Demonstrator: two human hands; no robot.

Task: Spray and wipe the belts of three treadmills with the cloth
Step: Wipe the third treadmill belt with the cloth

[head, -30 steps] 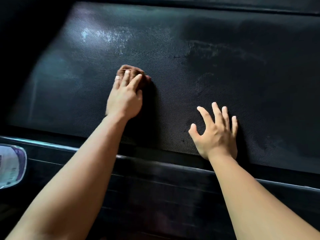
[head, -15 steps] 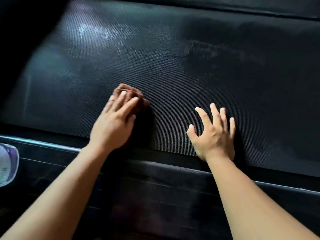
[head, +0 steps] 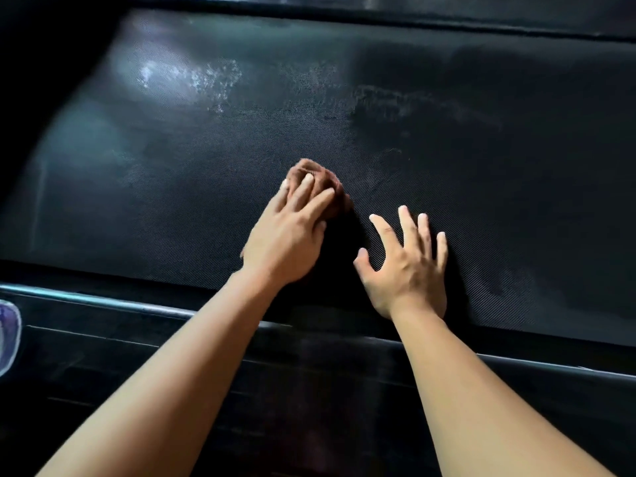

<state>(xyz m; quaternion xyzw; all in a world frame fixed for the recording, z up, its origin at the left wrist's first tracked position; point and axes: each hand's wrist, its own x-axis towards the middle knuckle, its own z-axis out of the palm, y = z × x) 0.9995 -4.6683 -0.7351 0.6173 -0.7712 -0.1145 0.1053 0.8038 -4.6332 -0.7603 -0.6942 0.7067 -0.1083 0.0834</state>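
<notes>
A black textured treadmill belt [head: 430, 139] fills most of the view, with pale wet streaks at its upper left and middle. My left hand [head: 289, 235] presses a bunched brown cloth [head: 316, 177] flat onto the belt near its middle. Most of the cloth is hidden under my fingers. Just to the right, my right hand [head: 406, 266] rests palm down on the belt with fingers spread, holding nothing.
The treadmill's near side rail [head: 103, 304] with a shiny edge runs across below the belt. A white and purple object [head: 8, 335], partly cut off, sits at the left edge on the rail. The far rail [head: 344, 15] borders the top.
My left hand slid the cloth toward me, then to the right across the belt, ending close to my right hand. The right hand stayed planted.
</notes>
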